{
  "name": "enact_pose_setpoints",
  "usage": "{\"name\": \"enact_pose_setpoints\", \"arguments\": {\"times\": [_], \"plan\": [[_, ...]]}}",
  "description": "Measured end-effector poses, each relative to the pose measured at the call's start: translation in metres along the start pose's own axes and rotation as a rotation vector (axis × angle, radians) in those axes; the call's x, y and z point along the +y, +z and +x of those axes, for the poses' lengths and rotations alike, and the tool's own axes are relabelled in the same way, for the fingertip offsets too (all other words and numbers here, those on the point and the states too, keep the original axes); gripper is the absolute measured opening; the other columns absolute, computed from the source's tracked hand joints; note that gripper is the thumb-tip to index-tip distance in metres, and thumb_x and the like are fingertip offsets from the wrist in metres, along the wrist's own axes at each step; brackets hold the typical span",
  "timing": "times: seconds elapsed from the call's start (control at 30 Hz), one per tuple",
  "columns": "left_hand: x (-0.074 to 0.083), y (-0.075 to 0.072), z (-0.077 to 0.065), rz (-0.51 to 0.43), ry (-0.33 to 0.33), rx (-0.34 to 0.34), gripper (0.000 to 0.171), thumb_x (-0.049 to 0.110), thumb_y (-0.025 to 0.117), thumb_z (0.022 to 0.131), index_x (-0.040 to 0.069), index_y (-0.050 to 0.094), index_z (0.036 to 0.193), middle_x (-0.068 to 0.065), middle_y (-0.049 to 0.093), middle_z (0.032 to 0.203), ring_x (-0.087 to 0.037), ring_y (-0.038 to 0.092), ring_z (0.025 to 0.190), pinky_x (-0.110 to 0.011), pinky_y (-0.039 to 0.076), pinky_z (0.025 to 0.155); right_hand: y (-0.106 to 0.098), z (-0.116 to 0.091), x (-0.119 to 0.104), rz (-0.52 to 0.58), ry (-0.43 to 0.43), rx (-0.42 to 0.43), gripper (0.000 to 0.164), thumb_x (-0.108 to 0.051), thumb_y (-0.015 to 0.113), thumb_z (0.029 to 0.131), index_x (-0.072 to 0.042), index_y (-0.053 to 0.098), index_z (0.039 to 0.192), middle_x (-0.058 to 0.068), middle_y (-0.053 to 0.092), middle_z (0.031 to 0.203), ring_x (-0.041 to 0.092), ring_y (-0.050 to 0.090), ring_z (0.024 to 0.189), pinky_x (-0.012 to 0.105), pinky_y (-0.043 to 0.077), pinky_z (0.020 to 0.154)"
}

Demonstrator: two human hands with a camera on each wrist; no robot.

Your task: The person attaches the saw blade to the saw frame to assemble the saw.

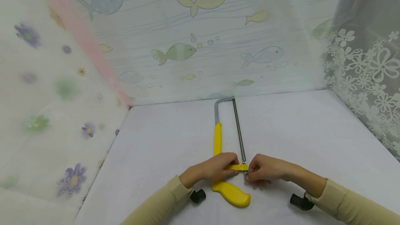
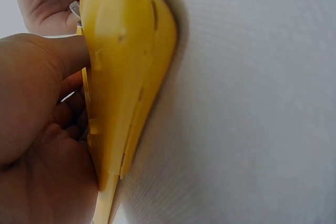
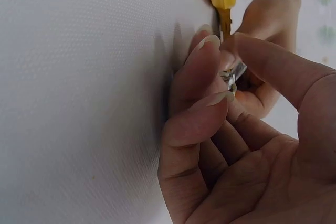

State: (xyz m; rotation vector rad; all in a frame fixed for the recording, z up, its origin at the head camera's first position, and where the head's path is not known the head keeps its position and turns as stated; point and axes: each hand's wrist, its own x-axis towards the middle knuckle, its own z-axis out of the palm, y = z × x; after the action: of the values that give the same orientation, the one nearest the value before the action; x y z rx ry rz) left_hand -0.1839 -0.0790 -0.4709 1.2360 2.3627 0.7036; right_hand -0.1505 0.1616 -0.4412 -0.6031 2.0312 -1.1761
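A hacksaw (image 1: 217, 138) lies on the white tabletop, its grey bow end pointing away and its yellow handle (image 1: 234, 195) toward me. The dark blade (image 1: 239, 127) runs along its right side. My left hand (image 1: 218, 167) grips the yellow frame near the blade's close end; up close, the left wrist view shows the thumb against the yellow body (image 2: 118, 51). At that end of the blade, my right hand (image 1: 268, 168) pinches the small metal wing nut (image 1: 246, 173) between thumb and forefinger. Fingers partly hide the wing nut, whose shiny edge shows in the right wrist view.
Black wrist camera mounts (image 1: 198, 196) sit under both sleeves, close to the tabletop (image 1: 168, 131). A fish-patterned curtain (image 1: 175, 37) hangs behind the table, a flowered one (image 1: 47, 114) at the left, and a lace-patterned one (image 1: 372, 61) at the right.
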Motion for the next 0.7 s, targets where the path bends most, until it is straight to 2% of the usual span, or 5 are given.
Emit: {"name": "enact_pose_setpoints", "arguments": {"times": [0.27,0.7], "plan": [[0.0012,-0.0008,0.0001,0.001,-0.001,-0.001,0.011,0.021,0.064,0.103,0.013,0.059,0.109,0.008,0.06,0.099,-0.002,0.05,0.085,-0.015,0.044,0.079,0.0025,0.0022,0.0007,0.017,0.028,0.01,0.035,-0.025,0.069,0.097,0.001,0.072,0.075,0.014,0.071,0.069,0.013,0.055,0.05,0.021,0.034,0.044],[0.0027,-0.001,-0.0004,-0.008,-0.016,-0.003,0.011,0.02,0.064,0.103,0.013,0.06,0.11,0.009,0.06,0.1,-0.003,0.05,0.085,-0.015,0.044,0.079,0.0006,-0.0014,-0.0006,0.014,0.042,0.017,0.028,-0.024,0.067,0.098,-0.003,0.073,0.081,0.013,0.071,0.071,0.014,0.055,0.052,0.021,0.035,0.044]]}}
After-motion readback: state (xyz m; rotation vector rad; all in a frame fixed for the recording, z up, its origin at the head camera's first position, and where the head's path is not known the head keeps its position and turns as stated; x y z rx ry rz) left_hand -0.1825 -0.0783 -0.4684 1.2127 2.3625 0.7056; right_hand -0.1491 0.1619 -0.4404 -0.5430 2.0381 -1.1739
